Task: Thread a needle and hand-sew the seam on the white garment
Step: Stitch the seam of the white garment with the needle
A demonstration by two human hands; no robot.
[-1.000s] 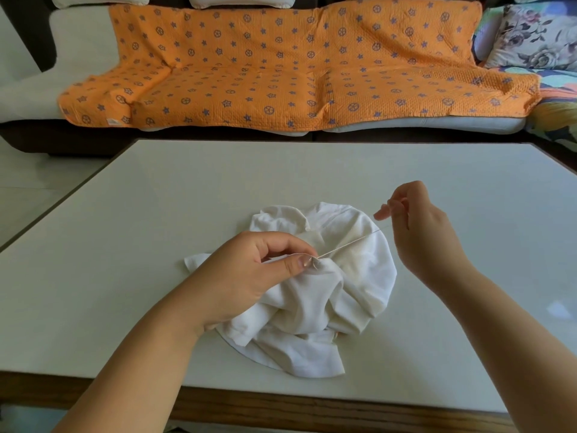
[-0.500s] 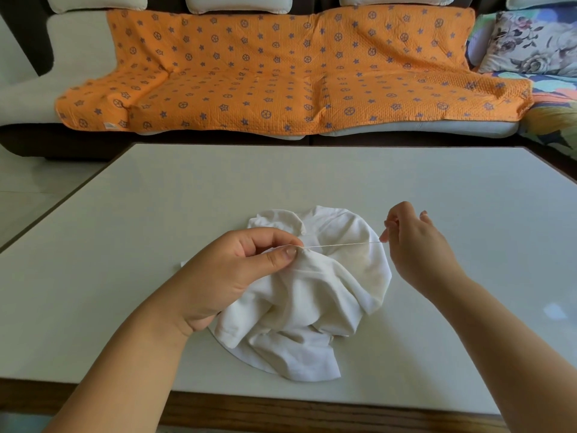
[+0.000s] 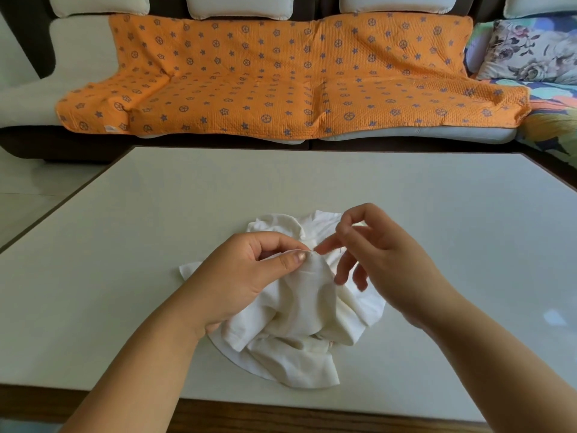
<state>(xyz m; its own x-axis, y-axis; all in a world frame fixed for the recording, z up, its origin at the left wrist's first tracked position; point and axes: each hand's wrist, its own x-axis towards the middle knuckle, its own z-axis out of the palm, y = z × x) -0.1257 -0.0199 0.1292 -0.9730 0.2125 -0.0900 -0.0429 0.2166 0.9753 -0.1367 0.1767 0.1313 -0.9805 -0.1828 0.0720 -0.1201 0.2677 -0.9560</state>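
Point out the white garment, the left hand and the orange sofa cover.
white garment (image 3: 299, 310), head view, bunched middle fold.
left hand (image 3: 237, 276), head view, back of hand.
orange sofa cover (image 3: 281, 89), head view, seat part.

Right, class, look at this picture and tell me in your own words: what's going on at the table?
A person is working on some sewing at a white table. The left hand pinches a raised fold of the crumpled white garment between thumb and forefinger. The right hand hovers close beside that fold, forefinger reaching toward the pinch. Whether it holds anything is too fine to see.
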